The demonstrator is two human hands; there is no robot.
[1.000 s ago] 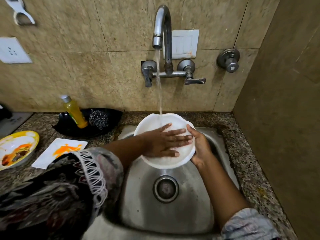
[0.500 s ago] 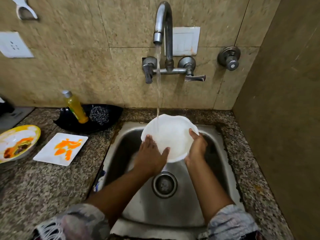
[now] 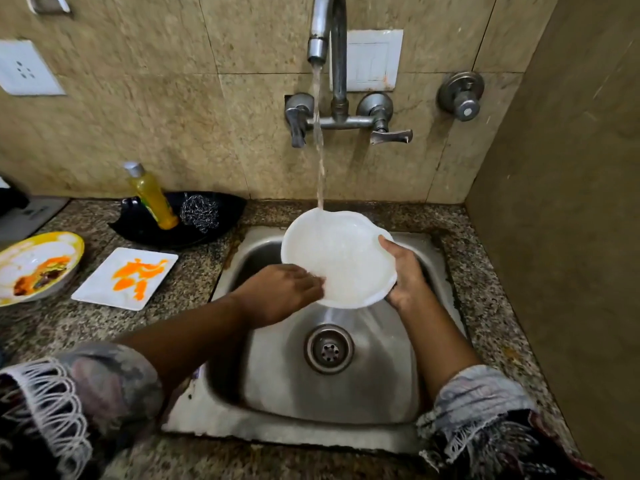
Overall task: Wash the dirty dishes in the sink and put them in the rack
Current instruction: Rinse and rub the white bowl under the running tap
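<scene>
While a second ago the left hand (image 3: 284, 296) lay flat across the face of the white plate (image 3: 337, 258), fingers spread and rubbing, it has now slid down to the plate's lower-left rim, its fingertips just touching the wet surface there and closed on nothing that I can make out. The right hand (image 3: 407, 271) has stayed where it was, gripping the plate by its right edge with the thumb over the rim and the fingers behind. The plate itself hangs tilted above the sink (image 3: 363, 393), over the basin's far half, and the stream from the tap (image 3: 323, 32) lands on its upper rim and sheets down across the face, running off the lower edge toward the drain (image 3: 329, 348). With the rubbing hand off the middle, the whole face is bare to the water and shows no stain, so I judge the scrubbing of this plate to be finished and the rinse nearly so; racking it should come next, though no rack is in view. Much is left: on the counter (image 3: 173, 306) to the left wait a yellow-rimmed dish (image 3: 38, 265) smeared with food and a square white plate (image 3: 126, 277) streaked with orange sauce, both unwashed, with the soap bottle (image 3: 152, 197) and steel scrubber (image 3: 199, 211) standing behind them
</scene>
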